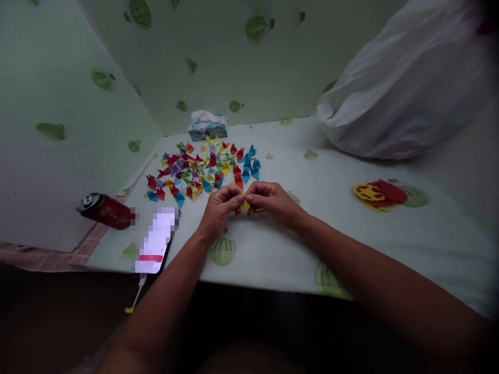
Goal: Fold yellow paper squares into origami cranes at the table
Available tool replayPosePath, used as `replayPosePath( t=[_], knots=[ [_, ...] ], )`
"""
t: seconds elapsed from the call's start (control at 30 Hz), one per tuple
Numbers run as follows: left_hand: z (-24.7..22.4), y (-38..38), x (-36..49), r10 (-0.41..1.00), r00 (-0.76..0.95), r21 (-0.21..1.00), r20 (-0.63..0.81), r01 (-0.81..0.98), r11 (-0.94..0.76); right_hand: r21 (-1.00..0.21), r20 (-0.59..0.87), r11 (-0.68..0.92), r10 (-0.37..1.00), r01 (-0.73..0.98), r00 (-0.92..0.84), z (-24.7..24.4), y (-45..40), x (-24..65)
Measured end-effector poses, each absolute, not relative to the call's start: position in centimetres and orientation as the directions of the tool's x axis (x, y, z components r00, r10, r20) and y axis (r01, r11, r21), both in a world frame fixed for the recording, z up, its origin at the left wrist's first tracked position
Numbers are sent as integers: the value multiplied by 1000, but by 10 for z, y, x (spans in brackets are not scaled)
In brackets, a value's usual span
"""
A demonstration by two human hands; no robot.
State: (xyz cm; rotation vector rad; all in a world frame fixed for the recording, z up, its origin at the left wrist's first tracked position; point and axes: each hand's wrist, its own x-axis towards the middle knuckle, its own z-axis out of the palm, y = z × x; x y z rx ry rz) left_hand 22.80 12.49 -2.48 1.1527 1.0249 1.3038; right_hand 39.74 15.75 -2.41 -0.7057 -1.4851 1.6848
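Note:
A small folded piece of yellow origami paper (pixel 245 204) is pinched between both hands above the table. My left hand (pixel 221 206) grips its left side with thumb and forefinger. From the right, my right hand (pixel 273 203) pinches the other side, fingers curled. The fingertips hide much of the paper. Just beyond the hands spreads a pile of small folded paper pieces (pixel 212 161) in red, blue, yellow, purple, green and orange, with pointed tips like origami cranes.
A tissue box (pixel 208 130) stands at the back wall. To the left are a dark red can (pixel 107 210) and a lit phone (pixel 159 239) with a cable. On the right lie yellow and red cut-outs (pixel 378 195), below a large white plastic bag (pixel 390 93).

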Motion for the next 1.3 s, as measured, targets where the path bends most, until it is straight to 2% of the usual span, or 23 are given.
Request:
replayPosePath(
  t=[0.07, 0.2, 0.27, 0.6, 0.83, 1.03, 1.3],
  knots=[
    [-25, 125, 228, 996, 44, 985, 71, -161, -63, -990, 111, 49, 843, -131, -526, -23, 157, 397],
    [-24, 125, 228, 996, 41, 987, 78, -142, -71, -936, 280, 343, 867, 86, -413, -20, 155, 396],
    [-23, 125, 229, 996, 25, 987, 81, -145, -76, -911, 316, 394, 855, 119, -410, -19, 154, 396],
    [-26, 125, 229, 997, 2, 987, 83, -135, -82, -918, 300, 387, 817, 83, -492, -20, 155, 399],
    [-28, 127, 226, 989, -40, 980, 142, -133, -147, -940, 269, 340, 803, 38, -531, -23, 152, 395],
    [-28, 126, 228, 985, -71, 978, 154, -134, -163, -941, 254, 330, 839, 79, -481, -30, 155, 393],
    [-26, 124, 227, 983, -44, 982, 176, -61, -178, -908, 311, 400, 840, 121, -445, -29, 154, 393]
  ],
)
